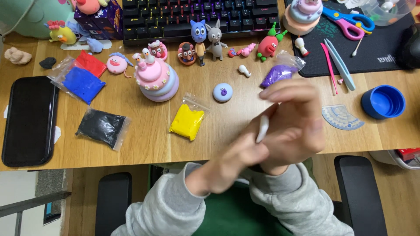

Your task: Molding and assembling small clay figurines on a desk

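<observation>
A person's two hands meet palm to palm over the near edge of a wooden desk [131, 144], seen from above, with a small white strip of modelling clay [262, 129] pressed between them. The left hand [238, 159] lies lower and nearer the body, its fingers flat against the clay; the right hand [293, 118] lies over it, further from the body, fingers spread and blurred. Neither hand is closed into a fist — both are flattened, sandwiching the strip rather than pinching it. The strip's long axis runs nearly upright in the view, tilted a little to the right, so it lies along the seam between the palms, with only its left edge showing. Both hands touch it equally; neither is nearer. Just beyond the hands sit a yellow clay bag [187, 121], a small lilac disc figure [222, 92] and a purple clay bag [280, 72]. Further left are a pink tiered clay cake [156, 78], a black clay bag [103, 126] and a blue clay bag [82, 83] — all well apart from the hands.
</observation>
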